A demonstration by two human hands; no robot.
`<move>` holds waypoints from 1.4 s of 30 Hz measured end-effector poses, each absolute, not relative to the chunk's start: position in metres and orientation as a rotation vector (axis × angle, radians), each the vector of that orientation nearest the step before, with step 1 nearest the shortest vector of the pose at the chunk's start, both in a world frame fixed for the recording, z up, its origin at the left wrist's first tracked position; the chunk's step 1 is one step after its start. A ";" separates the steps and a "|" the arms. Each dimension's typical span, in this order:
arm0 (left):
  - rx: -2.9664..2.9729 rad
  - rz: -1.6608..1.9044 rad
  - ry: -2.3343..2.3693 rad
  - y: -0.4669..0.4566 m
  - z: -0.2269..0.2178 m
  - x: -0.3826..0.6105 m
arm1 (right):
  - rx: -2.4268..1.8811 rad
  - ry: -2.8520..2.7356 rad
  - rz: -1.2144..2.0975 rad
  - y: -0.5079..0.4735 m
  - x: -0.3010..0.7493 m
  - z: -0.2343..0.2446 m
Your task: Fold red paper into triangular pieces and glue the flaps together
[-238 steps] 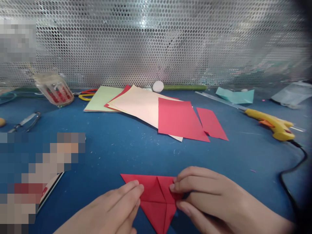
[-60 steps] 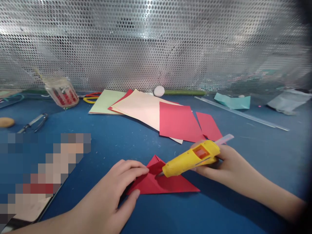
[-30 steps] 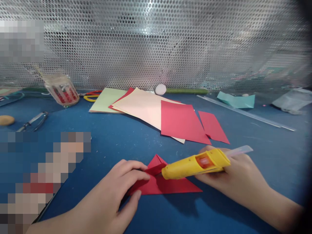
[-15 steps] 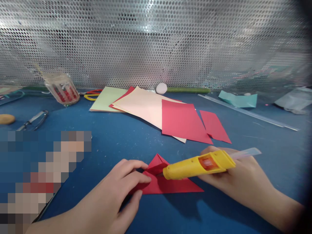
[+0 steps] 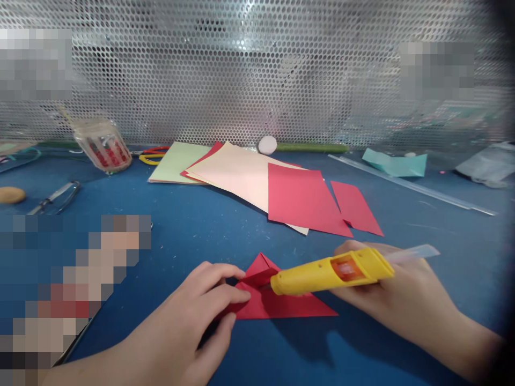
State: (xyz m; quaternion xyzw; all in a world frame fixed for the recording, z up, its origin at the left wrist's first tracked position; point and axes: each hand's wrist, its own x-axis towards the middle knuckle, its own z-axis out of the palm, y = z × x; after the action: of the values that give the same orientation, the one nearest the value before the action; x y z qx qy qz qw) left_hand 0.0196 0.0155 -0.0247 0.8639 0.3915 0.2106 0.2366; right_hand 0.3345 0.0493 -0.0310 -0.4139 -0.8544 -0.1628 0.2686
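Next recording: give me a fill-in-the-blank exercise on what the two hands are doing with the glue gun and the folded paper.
1. The right hand grips a glue gun whose body is ____.
2. Its nozzle is at the folded red paper, which is shaped like a ____.
3. The left hand pinches that paper's flap on a table coloured ____.
Missing words: yellow; triangle; blue.

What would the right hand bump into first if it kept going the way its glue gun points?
The folded red paper; the glue gun in the right hand seems to touch its raised flap. Just beyond, the left hand pinches that flap.
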 end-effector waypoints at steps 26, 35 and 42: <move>2.392 0.601 1.053 0.017 -0.030 0.018 | -1.070 -2.289 -0.591 0.050 0.329 -0.023; 2.423 0.598 1.055 0.016 -0.027 0.018 | -1.048 -2.317 -0.645 0.053 0.332 -0.015; 2.443 0.608 1.059 0.016 -0.026 0.018 | -1.067 -2.346 -0.633 0.052 0.338 -0.013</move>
State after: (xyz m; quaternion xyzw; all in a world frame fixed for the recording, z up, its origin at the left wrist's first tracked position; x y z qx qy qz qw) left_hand 0.0183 0.0161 -0.0260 0.8756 0.3797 0.2181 0.2039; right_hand 0.3385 0.0516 -0.0131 -0.3902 -0.8579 -0.2313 0.2413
